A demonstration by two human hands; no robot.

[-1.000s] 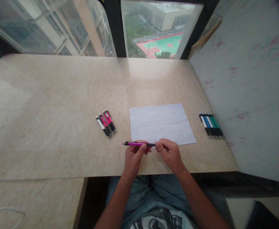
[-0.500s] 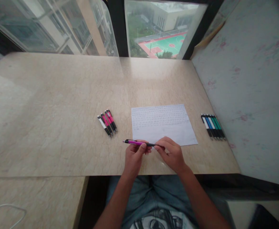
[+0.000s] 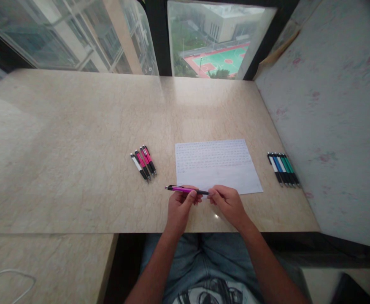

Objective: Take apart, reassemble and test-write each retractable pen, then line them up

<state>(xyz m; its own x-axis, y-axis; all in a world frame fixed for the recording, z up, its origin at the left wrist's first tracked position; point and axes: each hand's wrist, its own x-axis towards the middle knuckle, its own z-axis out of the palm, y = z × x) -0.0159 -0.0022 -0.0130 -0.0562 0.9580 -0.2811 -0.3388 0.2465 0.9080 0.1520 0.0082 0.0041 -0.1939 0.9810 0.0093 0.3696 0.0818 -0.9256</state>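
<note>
A purple and black pen (image 3: 181,189) lies level across my left hand (image 3: 180,209), gripped between thumb and fingers, its clicker end pointing left. At the pen's tip, my right hand (image 3: 228,204) is closed, thumb and fingers pinching the tip end. Just beyond both hands lies a sheet of paper (image 3: 216,169) with rows of handwriting over its upper half; the near edge is partly covered by my hands. Left of the paper is a group of several pens (image 3: 143,164), one white and the others pink, all with black grips.
Several white, blue and green pens (image 3: 282,169) lie in a row at the right, near the patterned wall (image 3: 336,126). The stone-look tabletop (image 3: 77,169) reaches back to the windows. A white cable (image 3: 23,275) rests on the lower surface at front left.
My right hand's fingers have shifted and curled in more around the pen's tip end. My left hand keeps its hold on the pen.
</note>
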